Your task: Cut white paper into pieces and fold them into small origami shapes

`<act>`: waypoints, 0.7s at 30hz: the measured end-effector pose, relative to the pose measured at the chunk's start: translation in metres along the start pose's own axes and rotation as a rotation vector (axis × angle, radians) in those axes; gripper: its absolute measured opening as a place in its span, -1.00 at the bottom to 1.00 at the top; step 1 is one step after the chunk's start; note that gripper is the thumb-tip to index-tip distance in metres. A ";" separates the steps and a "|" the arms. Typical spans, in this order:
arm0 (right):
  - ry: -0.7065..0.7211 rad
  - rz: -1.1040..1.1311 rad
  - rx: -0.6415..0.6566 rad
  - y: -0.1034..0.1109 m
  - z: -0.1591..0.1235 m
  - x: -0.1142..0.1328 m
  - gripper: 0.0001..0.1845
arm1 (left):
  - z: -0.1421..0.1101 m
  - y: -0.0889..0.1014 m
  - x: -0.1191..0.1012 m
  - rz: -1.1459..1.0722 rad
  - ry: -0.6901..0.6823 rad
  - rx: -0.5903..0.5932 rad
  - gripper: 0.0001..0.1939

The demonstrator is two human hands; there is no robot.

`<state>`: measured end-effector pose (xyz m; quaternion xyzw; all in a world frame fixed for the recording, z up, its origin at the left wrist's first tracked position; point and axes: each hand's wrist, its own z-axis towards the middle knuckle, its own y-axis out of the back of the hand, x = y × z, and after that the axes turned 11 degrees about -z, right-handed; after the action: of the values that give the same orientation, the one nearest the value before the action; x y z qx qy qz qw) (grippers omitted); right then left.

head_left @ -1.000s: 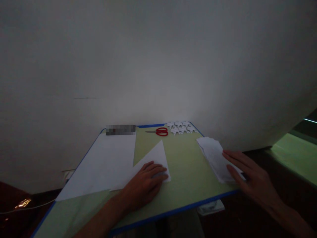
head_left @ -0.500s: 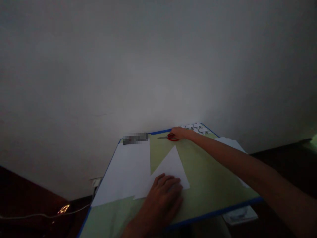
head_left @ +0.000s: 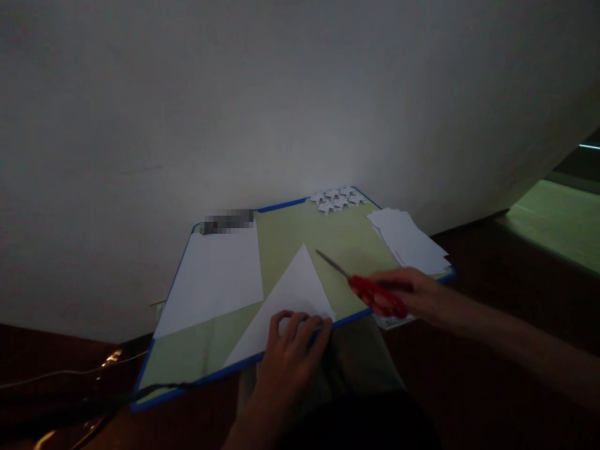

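My right hand (head_left: 398, 290) holds red-handled scissors (head_left: 377, 297) above the near right part of the table, with the metal blades pointing left and away from me. The blades look closed. A triangular piece of white paper (head_left: 285, 287) lies at the near edge, its tip facing the wall. The curled fingers of my left hand (head_left: 297, 337) grip this paper triangle along its near side; the thumb is hidden. To its left lies a flat white sheet (head_left: 210, 281).
The pale green table (head_left: 281, 231) has a blue rim and stands against a grey wall (head_left: 281, 112). Several small folded white paper pieces (head_left: 337, 199) sit at the far right corner. A stack of white paper (head_left: 410, 240) overlaps the right edge. A blurred dark object (head_left: 227, 221) lies far left.
The scissors have been lifted from the far side of the table and brought towards me in my right hand. My left hand and the paper triangle have shifted to the near edge.
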<state>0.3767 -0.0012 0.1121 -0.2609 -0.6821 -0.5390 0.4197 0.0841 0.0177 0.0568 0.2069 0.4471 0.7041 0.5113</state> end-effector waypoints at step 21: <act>-0.432 0.593 -0.138 -0.150 -0.134 -0.072 -0.45 | 0.039 -0.032 -0.039 -1.288 1.684 -1.340 -0.49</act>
<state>0.3307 -0.1646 -0.0179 -0.5826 -0.6119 -0.3712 0.3853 0.1458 0.0017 0.0564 -0.8627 0.2088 0.3286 0.3226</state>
